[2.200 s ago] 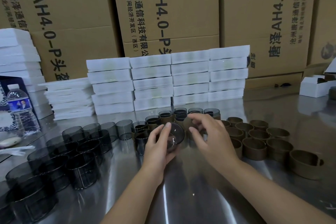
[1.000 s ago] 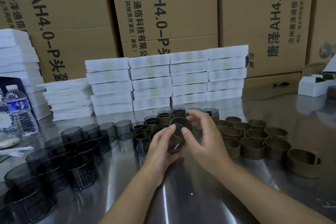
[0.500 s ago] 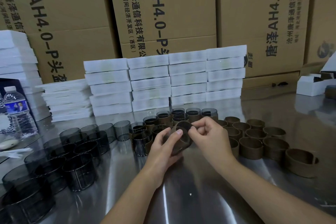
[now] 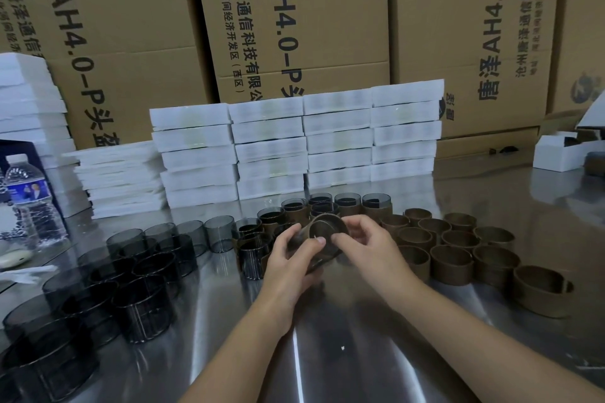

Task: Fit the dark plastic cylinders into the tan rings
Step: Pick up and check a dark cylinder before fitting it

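Both hands meet above the middle of the steel table (image 4: 330,357), forearms reaching in from the near edge. The left hand (image 4: 288,260) cups a tan ring (image 4: 327,228) from below, thumb across its side; the right hand (image 4: 371,250) pinches its rim with curled fingers. A dark cylinder (image 4: 319,261) sits in the ring. Loose dark cylinders (image 4: 137,275) crowd the left side, empty tan rings (image 4: 451,260) the right. White boxes (image 4: 271,147) are stacked along the far edge before cardboard cartons (image 4: 294,10).

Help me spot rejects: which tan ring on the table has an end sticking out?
The far-right tan ring, nearest the camera: a flap juts from its right side, while the other rings look smoothly round.
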A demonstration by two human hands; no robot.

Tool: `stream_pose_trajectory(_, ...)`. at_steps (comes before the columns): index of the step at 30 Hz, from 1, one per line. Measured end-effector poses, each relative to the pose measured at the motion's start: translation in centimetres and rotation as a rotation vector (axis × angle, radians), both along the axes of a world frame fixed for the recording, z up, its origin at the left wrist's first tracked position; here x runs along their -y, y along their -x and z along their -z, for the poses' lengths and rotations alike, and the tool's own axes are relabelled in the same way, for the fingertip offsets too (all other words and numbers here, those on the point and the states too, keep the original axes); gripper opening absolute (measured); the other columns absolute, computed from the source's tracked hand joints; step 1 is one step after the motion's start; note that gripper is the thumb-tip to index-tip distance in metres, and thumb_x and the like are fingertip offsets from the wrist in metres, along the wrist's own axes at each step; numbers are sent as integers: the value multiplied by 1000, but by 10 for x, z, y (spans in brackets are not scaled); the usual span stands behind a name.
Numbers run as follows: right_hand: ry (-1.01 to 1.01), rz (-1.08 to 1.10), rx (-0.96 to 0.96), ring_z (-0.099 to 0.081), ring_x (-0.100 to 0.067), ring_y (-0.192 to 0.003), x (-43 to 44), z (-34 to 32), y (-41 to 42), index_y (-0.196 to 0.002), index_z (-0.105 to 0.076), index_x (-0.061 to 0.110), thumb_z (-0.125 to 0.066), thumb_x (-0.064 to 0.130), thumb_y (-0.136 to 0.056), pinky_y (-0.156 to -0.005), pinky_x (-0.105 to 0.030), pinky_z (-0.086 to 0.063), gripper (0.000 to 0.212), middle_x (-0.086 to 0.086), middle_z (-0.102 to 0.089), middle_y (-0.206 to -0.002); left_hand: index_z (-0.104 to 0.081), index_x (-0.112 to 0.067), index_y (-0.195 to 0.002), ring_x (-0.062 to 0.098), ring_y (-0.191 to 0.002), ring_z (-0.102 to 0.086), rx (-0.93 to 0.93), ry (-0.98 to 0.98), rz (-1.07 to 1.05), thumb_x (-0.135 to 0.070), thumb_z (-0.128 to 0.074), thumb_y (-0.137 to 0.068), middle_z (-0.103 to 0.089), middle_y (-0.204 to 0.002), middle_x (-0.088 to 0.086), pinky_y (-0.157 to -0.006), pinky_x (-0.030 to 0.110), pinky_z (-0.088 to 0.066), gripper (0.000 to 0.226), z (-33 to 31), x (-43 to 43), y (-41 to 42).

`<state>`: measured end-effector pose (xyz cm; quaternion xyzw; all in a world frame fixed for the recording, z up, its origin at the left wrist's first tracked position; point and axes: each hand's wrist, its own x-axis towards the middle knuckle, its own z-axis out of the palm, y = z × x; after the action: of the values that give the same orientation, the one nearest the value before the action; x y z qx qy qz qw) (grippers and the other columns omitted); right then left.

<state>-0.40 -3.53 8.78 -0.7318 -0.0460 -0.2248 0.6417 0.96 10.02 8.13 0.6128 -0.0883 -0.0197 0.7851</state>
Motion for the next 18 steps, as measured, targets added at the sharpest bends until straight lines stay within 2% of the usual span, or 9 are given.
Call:
stream_pose_trajectory(3, -71, -44, -60, -66, -11, -85, 1, -1, -1, -94, -69, 22, -69, 16, -85, -79, -27, -52, 11, 3, -71, -89, -54, -21, -130, 20, -104, -69, -4, 19, -15, -13, -65, -88, -65, -121, 10, -76, 28, -56, 44, -1, -1, 0)
stream_pose_trajectory(7, -158, -123, -92, -69, -4, -75, 4, -3, -1, -98, -71, 16, -67, 11, -87, -67, -19, -54, 13, 1, -74, -88, -55, -22, -125, 13, -90, -73, 13, 17, -15, -11, -66, -88, -69, -112, 5, -64, 21, -56, 41, 0, -1, 0)
stream_pose_trajectory(10, -126, -135, -109, -71, -19, -82, 9, -5, 0, -105, -69, 15, -65, 6, -88, -81, -35, -56, 20, -5, -75, -94, -56, -27, -120, 16, -95, -71, 48, -26, -44, -10, -74, -82, -66, -108, 2, -72, 23, -56, 45, 1, 0, 0)
stream_pose_trajectory(12, -107, -143, -108, -70, -26, -90, 11, -6, -1, -107, -69, 17, -65, 4, -88, -87, -42, -54, 23, -6, -75, -98, -57, -30, -117, 18, -100, -69, 73, -61, -61, -19, -80, -67, -65, -112, 4, -81, 28, -57, 56, 1, -1, 1)
stream_pose_trajectory(15, -138, -167, -85, -70, -13, -86, 11, -7, -2, -103, -69, 21, -65, -2, -87, -83, -31, -54, 28, -1, -75, -93, -57, -29, -118, 18, -102, -69, 111, -112, -61, -33, -79, -46, -68, -111, 3, -94, 38, -55, 76, 0, 0, 3)
stream_pose_trajectory(18, -146, -162, -74, -70, -13, -88, 14, -9, -3, -99, -69, 25, -66, -2, -86, -84, -28, -54, 30, 1, -75, -92, -57, -28, -118, 21, -104, -68, 136, -134, -51, -39, -79, -42, -70, -111, 5, -99, 44, -52, 80, 2, 1, 3)
